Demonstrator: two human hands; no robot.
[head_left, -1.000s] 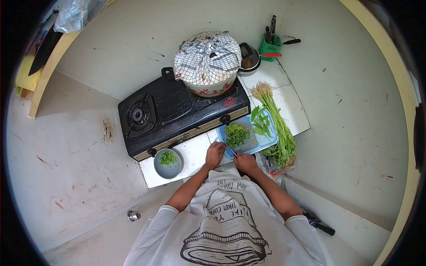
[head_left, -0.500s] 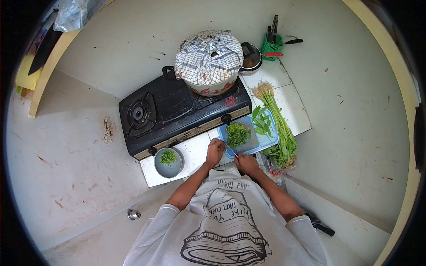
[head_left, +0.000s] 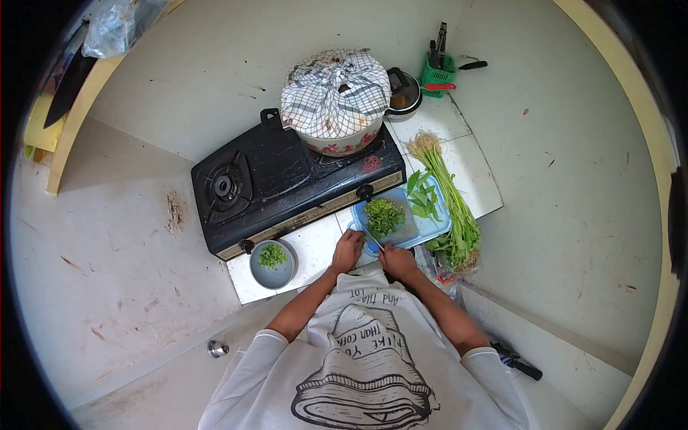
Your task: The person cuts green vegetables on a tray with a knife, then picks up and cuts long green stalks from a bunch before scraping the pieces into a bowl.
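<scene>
My right hand [head_left: 398,261] is wrapped round the handle of a knife [head_left: 375,241], whose thin blade points up and left at the near edge of a blue tray-like board [head_left: 435,228]. My left hand [head_left: 348,249] is at the board's left corner, its fingers bent close together beside the blade. Whatever those fingers pinch is too small to make out. A heap of chopped green herbs [head_left: 385,217] lies on the board just beyond the knife. Whole green leaves [head_left: 423,197] rest on its right part.
A grey bowl [head_left: 285,277] with chopped greens [head_left: 272,256] stands left. Behind is a black gas stove [head_left: 279,172] bearing a cloth-covered pot [head_left: 337,143]. A bundle of long-stemmed greens [head_left: 459,208] lies right; a lidded pan [head_left: 405,97] and green utensil basket [head_left: 436,75] are behind.
My right hand and the knife have shifted slightly, and the left fingers have moved down a little. The board, the herbs and the bowl look the same.
</scene>
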